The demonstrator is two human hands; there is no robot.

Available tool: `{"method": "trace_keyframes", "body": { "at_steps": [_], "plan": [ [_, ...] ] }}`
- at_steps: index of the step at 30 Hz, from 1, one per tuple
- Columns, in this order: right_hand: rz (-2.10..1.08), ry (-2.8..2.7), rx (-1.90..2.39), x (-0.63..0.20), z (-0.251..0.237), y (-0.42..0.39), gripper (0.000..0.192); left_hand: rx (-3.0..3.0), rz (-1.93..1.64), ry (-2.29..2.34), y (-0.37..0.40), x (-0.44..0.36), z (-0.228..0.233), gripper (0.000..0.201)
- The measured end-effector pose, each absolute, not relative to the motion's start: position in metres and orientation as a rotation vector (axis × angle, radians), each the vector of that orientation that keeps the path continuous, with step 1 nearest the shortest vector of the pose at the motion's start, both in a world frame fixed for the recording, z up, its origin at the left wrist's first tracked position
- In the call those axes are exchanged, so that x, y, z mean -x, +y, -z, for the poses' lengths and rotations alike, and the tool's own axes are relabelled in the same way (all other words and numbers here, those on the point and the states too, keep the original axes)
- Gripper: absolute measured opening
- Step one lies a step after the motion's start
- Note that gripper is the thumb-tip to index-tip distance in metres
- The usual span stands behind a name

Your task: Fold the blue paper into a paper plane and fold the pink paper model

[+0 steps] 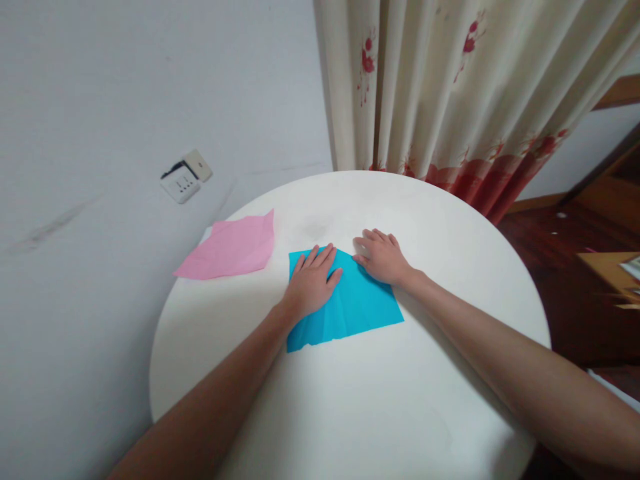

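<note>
White round table [450, 373] — pink paper [231, 249] beside blue sheet [350, 307].

The sheet of paper [350, 303] under the hands is bright turquoise blue, plain, with faint lighter bands along its creases. A second sheet [231, 249] is pale pink and plain. The round tabletop [360, 400] is off-white. The curtain [450, 87] is cream with small red flower prints and a red band along its hem. The wall [100, 100] is light grey, its socket [186, 177] white. The floor [555, 267] is dark reddish brown.
</note>
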State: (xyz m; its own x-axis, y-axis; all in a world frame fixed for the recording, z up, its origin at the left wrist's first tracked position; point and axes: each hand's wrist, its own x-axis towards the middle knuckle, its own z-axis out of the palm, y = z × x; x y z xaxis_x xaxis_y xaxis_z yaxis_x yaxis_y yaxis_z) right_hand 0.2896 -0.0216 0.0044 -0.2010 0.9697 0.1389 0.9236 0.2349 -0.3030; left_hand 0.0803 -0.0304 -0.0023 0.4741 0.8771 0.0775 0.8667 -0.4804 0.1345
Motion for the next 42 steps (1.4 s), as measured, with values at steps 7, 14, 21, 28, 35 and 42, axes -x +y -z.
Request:
{"method": "trace_keyframes", "body": {
  "at_steps": [7, 14, 21, 28, 35, 42],
  "plan": [
    [-0.223, -2.212, 1.762, -0.2899, -0.0034, -0.0207, 0.040, -2.665, -0.225, 1.517, -0.0289, -0.0794, 0.0025, 0.054],
    [-0.235, -2.214, 1.757, -0.2901, -0.0043, -0.0209, 0.040, -2.686, -0.177, 1.460, -0.0299, -0.0785, 0.0008, 0.049],
    [-0.213, -2.200, 1.755, -0.2894, -0.0036, -0.0221, 0.040, -2.701, -0.153, 1.446, -0.0302, -0.0781, 0.0022, 0.049],
    [-0.135, -2.159, 1.761, -0.2857, -0.0024, -0.0237, 0.039, -2.697, -0.135, 1.403, -0.0287, -0.0762, 0.0024, 0.050],
    [-0.099, -2.148, 1.760, -0.2845, -0.0007, -0.0228, 0.039, -2.700, -0.138, 1.395, -0.0273, -0.0756, 0.0035, 0.050],
    [-0.126, -2.141, 1.762, -0.2861, -0.0009, -0.0205, 0.038, -2.703, -0.148, 1.403, -0.0288, -0.0764, 0.0021, 0.051]
  ]
}}
